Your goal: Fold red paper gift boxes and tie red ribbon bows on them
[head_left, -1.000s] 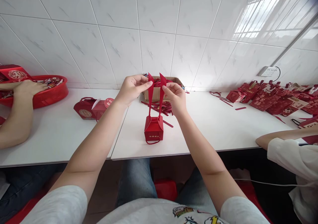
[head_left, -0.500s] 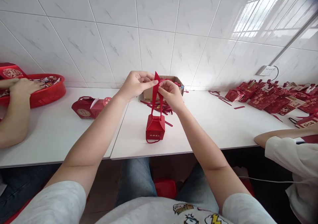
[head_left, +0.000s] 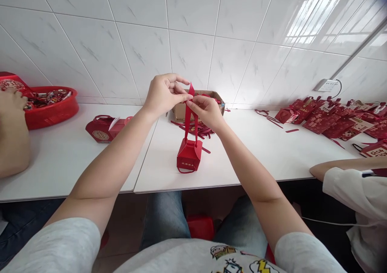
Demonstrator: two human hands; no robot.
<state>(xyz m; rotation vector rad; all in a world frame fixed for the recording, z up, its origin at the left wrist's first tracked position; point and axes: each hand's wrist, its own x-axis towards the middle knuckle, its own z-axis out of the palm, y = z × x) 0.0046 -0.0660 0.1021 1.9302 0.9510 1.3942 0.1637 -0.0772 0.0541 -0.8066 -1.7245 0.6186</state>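
Observation:
A small red gift box [head_left: 189, 157] with gold lettering and a thin red cord at its lower front stands on the white table in front of me. From its top rises a red ribbon [head_left: 187, 123], whose two strands come together above the box. My left hand [head_left: 165, 91] pinches the ribbon near its pointed end between thumb and finger, the other fingers raised. Right beside it my right hand [head_left: 208, 109] pinches the ribbon where the strands meet, its fingers curled. The exact crossing between the fingertips is partly hidden.
Behind the hands stands a cardboard box [head_left: 180, 112] with loose red ribbon strips [head_left: 208, 134] before it. Left are another red gift box [head_left: 101, 130] and a red basin [head_left: 57, 115] near a co-worker's arm [head_left: 12, 136]. Many red boxes [head_left: 320, 119] lie right, near another person's sleeve [head_left: 347, 188].
My left hand has lifted slightly, its index finger now raised off the ribbon. My right hand has shifted a little left onto the crossing. The co-worker's hand at left moved off the basin's contents.

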